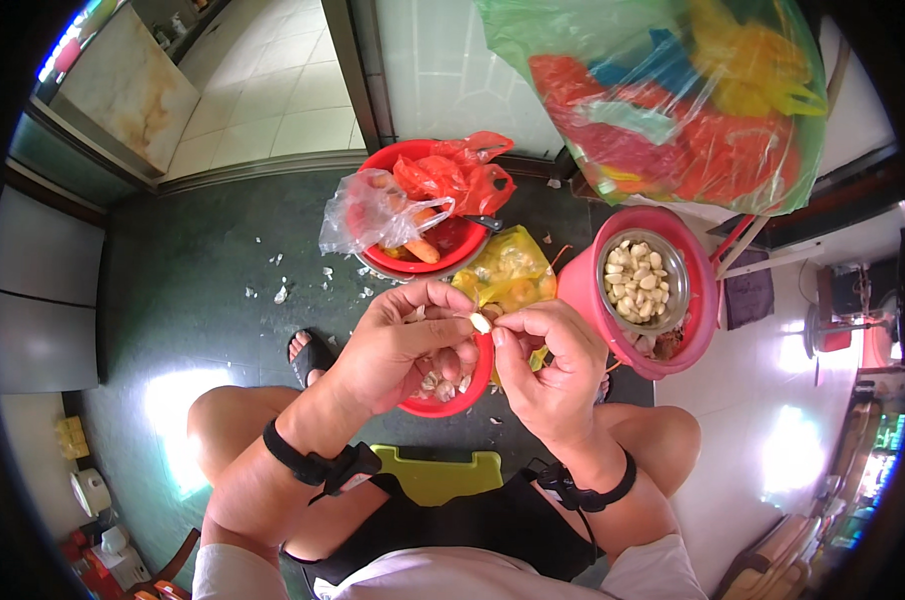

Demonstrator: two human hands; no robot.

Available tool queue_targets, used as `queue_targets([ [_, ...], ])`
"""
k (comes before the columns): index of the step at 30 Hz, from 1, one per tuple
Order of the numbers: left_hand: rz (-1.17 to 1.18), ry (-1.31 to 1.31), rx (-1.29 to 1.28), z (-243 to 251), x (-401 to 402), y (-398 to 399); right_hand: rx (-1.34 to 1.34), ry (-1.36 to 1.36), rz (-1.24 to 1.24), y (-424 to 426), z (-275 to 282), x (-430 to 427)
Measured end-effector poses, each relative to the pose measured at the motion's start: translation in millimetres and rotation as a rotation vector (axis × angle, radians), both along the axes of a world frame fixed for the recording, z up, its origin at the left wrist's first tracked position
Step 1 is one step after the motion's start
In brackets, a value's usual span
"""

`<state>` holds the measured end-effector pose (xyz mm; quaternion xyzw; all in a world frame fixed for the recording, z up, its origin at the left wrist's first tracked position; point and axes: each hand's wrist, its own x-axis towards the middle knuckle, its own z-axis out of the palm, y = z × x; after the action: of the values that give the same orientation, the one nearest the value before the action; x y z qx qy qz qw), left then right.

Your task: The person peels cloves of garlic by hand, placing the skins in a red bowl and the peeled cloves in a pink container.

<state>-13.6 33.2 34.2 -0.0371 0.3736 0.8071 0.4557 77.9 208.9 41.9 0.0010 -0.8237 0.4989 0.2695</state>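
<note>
Between the fingertips of both hands is a pale garlic clove (480,323), partly peeled. My left hand (419,337) pinches its left side with thumb and finger, and papery skins show at the palm. My right hand (554,360) touches the clove's right end with thumb and forefinger. Below the hands, a red basin (439,409) holds garlic skins and is partly hidden by my left hand. To the right, a metal bowl of peeled garlic cloves (637,281) rests in a pink bucket (584,281). Just beyond the hands lies a yellow plastic bag (509,262) with round things inside.
A red basin (422,264) farther off holds carrots, plastic bags and a black-handled knife (484,222). A large green bag (610,172) full of coloured plastic bags hangs at the upper right. Garlic skins (281,294) litter the dark floor. A yellow-green plastic piece (441,480) lies before my lap.
</note>
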Motion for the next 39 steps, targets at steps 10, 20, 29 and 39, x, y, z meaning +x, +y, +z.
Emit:
queue_targets([
  [10,0.068,0.313,-0.186,5.0,6.2,8.2,0.102,-0.001,0.010,4.1,1.9,-1.7],
  [20,0.082,0.514,-0.281,2.2,10.4,8.6,0.192,0.040,0.030,7.6,-5.8,-4.2],
  [29,0.071,0.295,-0.219,2.7,9.3,7.9,0.093,-0.027,-0.001,4.0,-6.7,-8.4],
  [39,0.035,0.063,-0.098,2.8,7.9,1.2,0.088,0.010,0.040,2.5,-8.2,-8.1],
])
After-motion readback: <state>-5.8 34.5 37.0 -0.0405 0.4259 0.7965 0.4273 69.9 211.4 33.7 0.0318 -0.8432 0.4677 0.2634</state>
